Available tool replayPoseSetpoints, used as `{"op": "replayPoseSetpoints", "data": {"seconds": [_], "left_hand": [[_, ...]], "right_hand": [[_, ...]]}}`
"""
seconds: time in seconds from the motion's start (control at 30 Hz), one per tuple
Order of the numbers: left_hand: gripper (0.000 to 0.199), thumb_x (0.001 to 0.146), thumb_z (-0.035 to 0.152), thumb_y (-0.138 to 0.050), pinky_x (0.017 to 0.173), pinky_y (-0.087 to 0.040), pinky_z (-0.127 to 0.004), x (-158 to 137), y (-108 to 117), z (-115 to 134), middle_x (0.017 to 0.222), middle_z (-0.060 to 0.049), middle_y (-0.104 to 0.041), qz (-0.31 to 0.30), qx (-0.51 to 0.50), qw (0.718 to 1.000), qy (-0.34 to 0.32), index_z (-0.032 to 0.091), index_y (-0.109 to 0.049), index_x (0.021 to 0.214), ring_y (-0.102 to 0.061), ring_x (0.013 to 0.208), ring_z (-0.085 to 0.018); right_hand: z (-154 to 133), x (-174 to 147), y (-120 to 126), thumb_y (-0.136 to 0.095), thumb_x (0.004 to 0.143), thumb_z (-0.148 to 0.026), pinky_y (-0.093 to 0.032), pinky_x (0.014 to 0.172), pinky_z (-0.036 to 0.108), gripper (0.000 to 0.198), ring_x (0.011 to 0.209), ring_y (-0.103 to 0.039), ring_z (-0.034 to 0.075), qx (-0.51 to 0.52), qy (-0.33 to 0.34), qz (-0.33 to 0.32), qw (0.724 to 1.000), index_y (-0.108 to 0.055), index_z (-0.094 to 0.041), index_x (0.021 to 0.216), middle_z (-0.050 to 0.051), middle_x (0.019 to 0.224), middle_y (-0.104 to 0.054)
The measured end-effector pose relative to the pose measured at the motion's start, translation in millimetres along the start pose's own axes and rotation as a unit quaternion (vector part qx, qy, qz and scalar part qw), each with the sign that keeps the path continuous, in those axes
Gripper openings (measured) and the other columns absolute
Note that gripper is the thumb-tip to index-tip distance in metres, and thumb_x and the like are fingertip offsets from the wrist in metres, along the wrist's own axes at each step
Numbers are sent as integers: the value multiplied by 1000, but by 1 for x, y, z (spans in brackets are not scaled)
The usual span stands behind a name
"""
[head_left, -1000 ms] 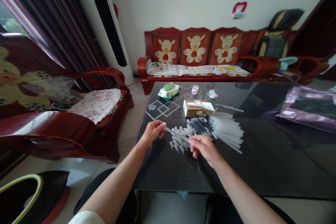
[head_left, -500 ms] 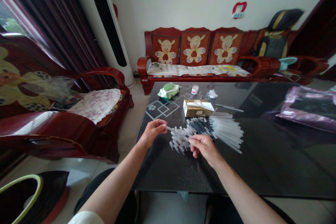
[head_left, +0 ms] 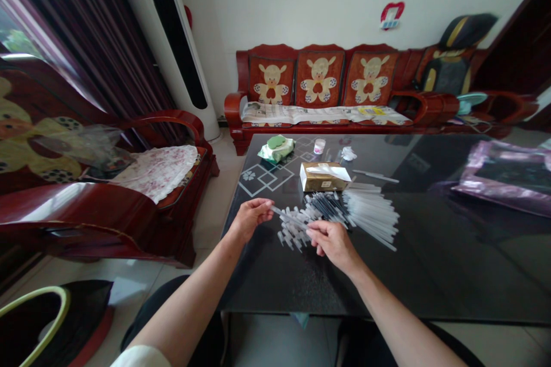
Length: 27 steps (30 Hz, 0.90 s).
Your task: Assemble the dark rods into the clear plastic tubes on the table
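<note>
Between my two hands runs a slim translucent whitish tube [head_left: 287, 216], much like a pen barrel, slanting down to the right. My left hand [head_left: 253, 218] pinches its far left end, and my right hand [head_left: 329, 241] pinches the other end, with the fingertips partly hiding it. Just under the tube lies a pile of short whitish caps [head_left: 290, 235]. Behind my right hand are several thin dark rods [head_left: 328, 206], like pen refills. A fan of long translucent tubes [head_left: 374, 215] spreads out to their right.
On the black glossy table [head_left: 430, 269] stand a tissue box [head_left: 325, 178], a green wipes pack [head_left: 276, 150] and a small white jar [head_left: 319, 147]. Crumpled tissue [head_left: 348, 153] lies behind the box. A purple plastic package [head_left: 503, 183] rests at right.
My right hand has shifted very slightly left along with the tube's end. Both hands keep their pinch, and the piles look the same.
</note>
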<state>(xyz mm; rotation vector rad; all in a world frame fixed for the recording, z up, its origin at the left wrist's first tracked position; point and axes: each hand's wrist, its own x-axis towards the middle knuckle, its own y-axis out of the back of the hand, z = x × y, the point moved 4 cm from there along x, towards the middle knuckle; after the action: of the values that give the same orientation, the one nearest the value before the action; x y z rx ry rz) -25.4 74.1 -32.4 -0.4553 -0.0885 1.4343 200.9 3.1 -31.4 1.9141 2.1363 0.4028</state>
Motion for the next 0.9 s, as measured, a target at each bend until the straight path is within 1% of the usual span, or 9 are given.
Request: {"op": "replayPoseSetpoints", "data": {"seconds": [0.1, 0.23, 0.3, 0.37, 0.5, 0.57, 0.63, 0.73, 0.9], "left_hand": [[35, 59, 31, -84, 59, -54, -22, 0, 0, -3, 66, -6, -68, 16, 11, 1000, 1, 7, -72, 81, -62, 57, -10], [37, 58, 33, -84, 56, -53, -22, -1, 0, -7, 62, -6, -67, 46, 22, 998, -33, 7, -72, 81, -61, 54, -11], [38, 58, 34, -84, 55, -52, -22, -1, -2, -8, 60, -4, -66, 47, 14, 998, -47, 7, -72, 82, -60, 53, -10], [37, 58, 33, -83, 55, -51, -21, -1, -3, -8, 60, -3, -65, 41, 6, 998, -57, 7, -72, 83, -59, 52, -9], [36, 61, 33, -82, 55, -50, -20, -3, -8, -7, 60, -2, -64, 27, -5, 997, -76, 8, -72, 85, -58, 52, -8], [35, 63, 33, -81, 55, -49, -21, -4, -10, -7, 60, -3, -64, 21, -3, 996, -84, 8, -72, 86, -57, 52, -8], [34, 65, 33, -79, 55, -48, -21, -7, -13, -7, 61, -3, -65, 18, 5, 995, -97, 8, -71, 87, -57, 52, -8], [31, 69, 34, -76, 55, -46, -21, -11, -17, -5, 61, -2, -64, 17, 17, 991, -129, 10, -71, 88, -57, 53, -9], [28, 73, 36, -73, 57, -45, -21, -18, -23, 4, 61, 0, -63, 8, 33, 985, -168, 12, -69, 88, -56, 53, -9]], "right_hand": [[-6, -2, -2, -54, 86, -33, -41, 44, 22, 26, 43, -53, 11, -79, 44, 17, 996, -70, -14, 91, 1, 58, -61], [-19, -6, -5, -50, 88, -30, -41, 54, 24, 23, 53, -55, 13, -158, 126, 46, 978, -68, -16, 82, 2, 60, -61], [-24, -8, -5, -48, 89, -29, -39, 55, 24, 25, 54, -54, 13, -167, 139, 50, 975, -67, -16, 80, 2, 58, -59], [-27, -9, -5, -47, 90, -29, -37, 54, 24, 26, 52, -50, 12, -157, 134, 42, 978, -65, -16, 77, 0, 55, -55], [-22, -10, -3, -48, 90, -33, -33, 49, 22, 31, 47, -44, 9, -86, 97, 7, 992, -57, -16, 65, -4, 49, -45], [-16, -10, -3, -47, 89, -36, -31, 42, 21, 33, 41, -41, 7, -24, 52, -12, 998, -57, -16, 65, -5, 49, -43], [-9, -10, -4, -49, 88, -39, -26, 35, 20, 31, 34, -36, 5, 52, -8, -25, 998, -60, -15, 71, -7, 49, -42], [-7, -12, -6, -57, 81, -44, -23, 29, 18, 31, 29, -29, 3, 163, -76, -37, 983, -61, -14, 76, -9, 48, -40], [-10, -15, -11, -66, 73, -45, -24, 27, 16, 32, 31, -22, 1, 286, -143, -83, 944, -58, -14, 73, -10, 47, -39]]}}
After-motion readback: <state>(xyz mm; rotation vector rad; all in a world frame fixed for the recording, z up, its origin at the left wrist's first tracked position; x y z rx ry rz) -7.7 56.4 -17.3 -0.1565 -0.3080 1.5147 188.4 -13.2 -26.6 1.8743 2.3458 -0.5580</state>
